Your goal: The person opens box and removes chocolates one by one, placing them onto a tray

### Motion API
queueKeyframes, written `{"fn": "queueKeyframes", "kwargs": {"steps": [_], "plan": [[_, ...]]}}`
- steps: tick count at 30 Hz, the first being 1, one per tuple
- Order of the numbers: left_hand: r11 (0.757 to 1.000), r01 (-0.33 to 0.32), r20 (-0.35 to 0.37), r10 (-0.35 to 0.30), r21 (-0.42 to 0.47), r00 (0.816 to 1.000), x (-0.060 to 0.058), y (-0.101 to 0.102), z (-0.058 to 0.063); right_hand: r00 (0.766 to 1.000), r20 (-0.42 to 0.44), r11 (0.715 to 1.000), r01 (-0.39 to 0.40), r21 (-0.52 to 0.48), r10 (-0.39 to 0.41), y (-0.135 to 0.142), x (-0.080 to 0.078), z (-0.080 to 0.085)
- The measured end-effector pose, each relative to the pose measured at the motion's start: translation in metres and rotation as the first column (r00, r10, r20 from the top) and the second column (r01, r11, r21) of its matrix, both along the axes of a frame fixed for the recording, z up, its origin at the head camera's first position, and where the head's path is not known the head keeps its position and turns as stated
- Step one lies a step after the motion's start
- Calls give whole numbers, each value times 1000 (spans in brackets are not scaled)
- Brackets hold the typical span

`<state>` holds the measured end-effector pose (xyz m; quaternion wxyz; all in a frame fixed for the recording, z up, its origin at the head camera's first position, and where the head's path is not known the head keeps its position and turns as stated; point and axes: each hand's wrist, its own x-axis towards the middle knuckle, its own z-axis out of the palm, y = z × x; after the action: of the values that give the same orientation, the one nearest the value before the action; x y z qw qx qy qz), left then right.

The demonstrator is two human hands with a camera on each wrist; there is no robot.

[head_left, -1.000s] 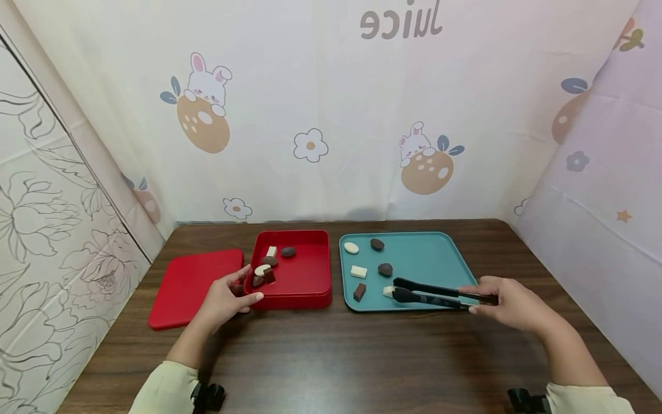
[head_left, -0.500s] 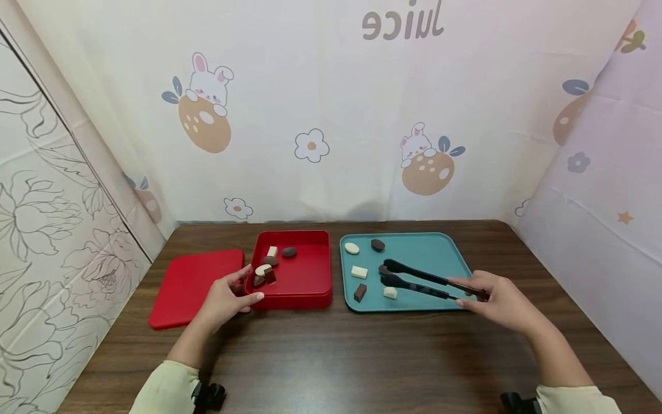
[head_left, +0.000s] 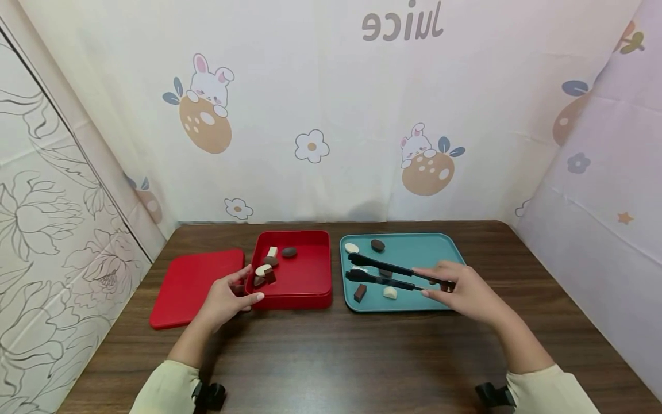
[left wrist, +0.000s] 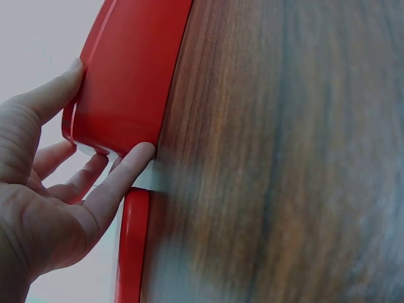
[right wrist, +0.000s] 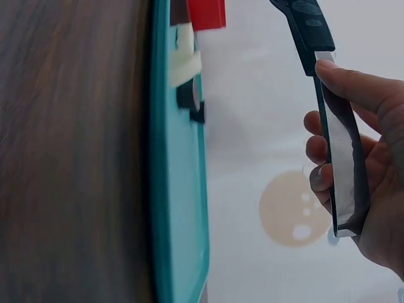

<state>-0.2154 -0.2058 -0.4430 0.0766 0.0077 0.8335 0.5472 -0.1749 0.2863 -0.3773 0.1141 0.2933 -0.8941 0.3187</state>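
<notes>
Above the teal tray (head_left: 439, 244), the right hand (head_left: 470, 292) pinched black tongs (head_left: 385, 267) between its fingers, their tips apart over the tray's left side. On the worktop (head_left: 336, 362), the left hand's (head_left: 222, 300) fingers gripped the red box's (head_left: 305, 280) near left corner (chocolate-like pieces (head_left: 289, 252) lay inside).

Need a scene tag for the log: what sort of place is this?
Probably an indoor tabletop filming corner: a wood-grain table, a creased rabbit-print backdrop behind it, and a black device on each wrist.

The right hand (head_left: 468, 290) holds black tongs (head_left: 385, 281) over a teal tray (head_left: 426, 248).
</notes>
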Motion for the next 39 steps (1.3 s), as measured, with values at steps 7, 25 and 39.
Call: {"fn": "queueKeyframes", "kwargs": {"steps": [7, 25, 39], "plan": [[1000, -5, -1, 5, -4, 1000, 0, 0, -1, 1000, -12, 993, -24, 117, 25, -27, -17, 11], [1000, -17, -15, 17, -1, 1000, -1, 0, -4, 988, 148, 939, -82, 333, 34, -90, -63, 42], [1000, -17, -14, 18, 12, 1000, 1, 0, -1, 978, 209, 916, -83, 394, -1, -126, -108, 52]]}}
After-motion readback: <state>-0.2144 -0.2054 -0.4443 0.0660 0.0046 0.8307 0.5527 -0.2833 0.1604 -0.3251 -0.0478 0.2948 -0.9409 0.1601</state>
